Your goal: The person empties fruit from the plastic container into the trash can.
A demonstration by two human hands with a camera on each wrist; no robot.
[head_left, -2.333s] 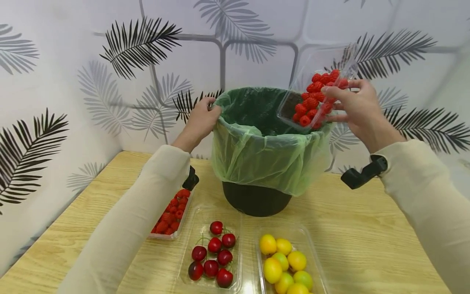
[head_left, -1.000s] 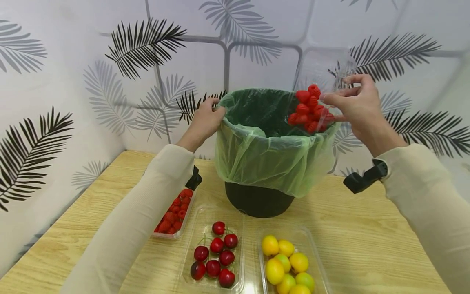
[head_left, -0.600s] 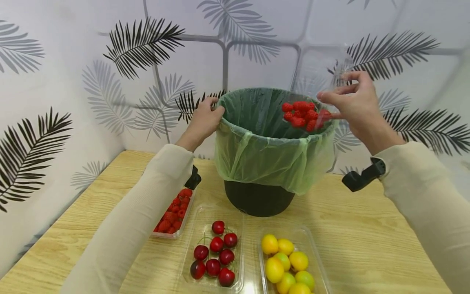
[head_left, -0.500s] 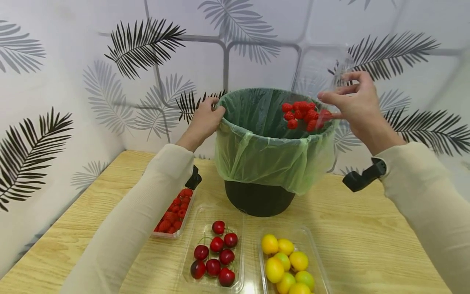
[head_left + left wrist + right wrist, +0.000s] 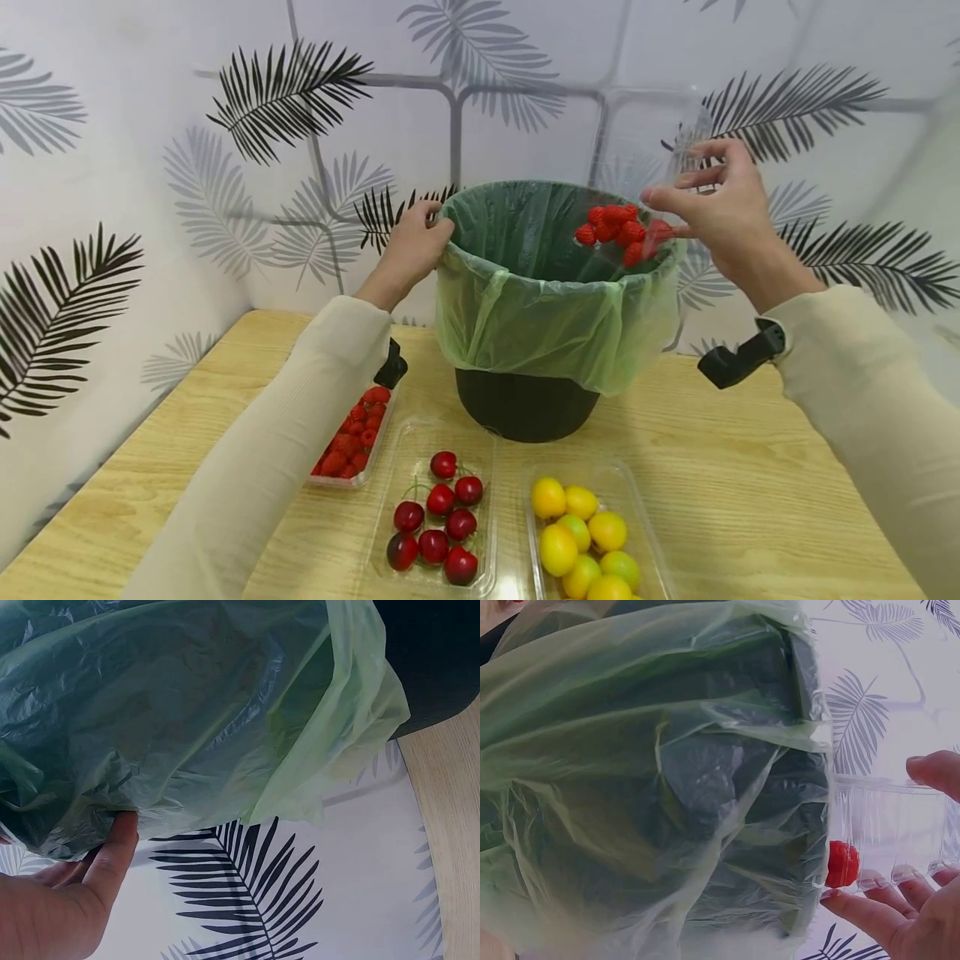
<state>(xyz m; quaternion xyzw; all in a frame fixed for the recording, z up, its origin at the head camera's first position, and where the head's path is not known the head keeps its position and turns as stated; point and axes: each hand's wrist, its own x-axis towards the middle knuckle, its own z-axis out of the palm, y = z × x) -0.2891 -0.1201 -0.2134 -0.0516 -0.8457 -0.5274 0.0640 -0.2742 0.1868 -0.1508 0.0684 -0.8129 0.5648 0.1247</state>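
In the head view my right hand (image 5: 723, 208) holds a clear plastic container (image 5: 896, 825) steeply tilted, its lower end at the right rim of a bin. Red raspberries (image 5: 611, 223) are bunched at that end, over the bin's mouth. In the right wrist view the thumb is on one side of the container and the fingers on the other. A pale green bag (image 5: 555, 325) lines the black bin (image 5: 525, 408) and folds down over its outside. My left hand (image 5: 412, 250) grips the bagged rim on the left. The bin's bottom is hidden.
On the wooden table (image 5: 735, 467), nearer me, stand clear trays: one of raspberries (image 5: 352, 442) partly behind my left sleeve, one of cherries (image 5: 440, 500), and one of small yellow fruits (image 5: 573, 542). A leaf-patterned wall (image 5: 525, 50) rises close behind the bin.
The container in my right hand has tipped more steeply. Its raspberries have slid to the lower end, and fewer show than before. My left hand stays on the rim.
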